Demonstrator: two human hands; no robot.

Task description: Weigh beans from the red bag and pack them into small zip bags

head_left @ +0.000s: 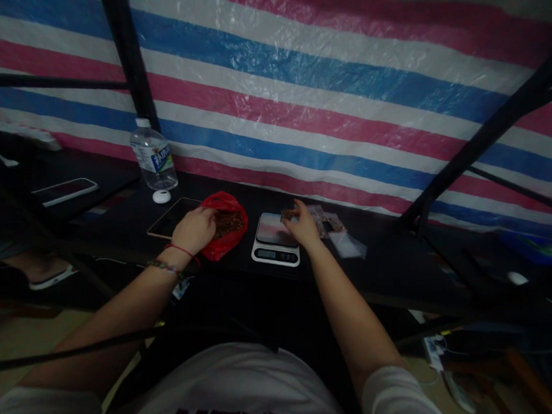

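Biggest thing first: striped tarp, red, white and blue, stretched across the whole far side behind black frame poles. Below it, dark counter running left to right, with the working things pulled to the middle, within arm's reach by the look of it. Far left, phone lying flat, well apart from the action. Upright at the far edge, left of centre, water bottle, with a white round thing just beside its base. Flat on the near side of that, tablet, right against the red bag; touching or tucked under, cannot tell. Red bag slumped open, mouth turned up, probably for easy dipping. Then the scale, just right of the bag, display facing near, readable from the seat. Now the left hand, down in the bag's mouth, fingers curled among brown contents; gripping or only resting, cannot tell. Over the far edge of the scale's platform, the right hand, fingertips pinched narrow on a brown clump, held low, likely to keep bits from scattering. Just right of that hand, small clear bags, lying flat.
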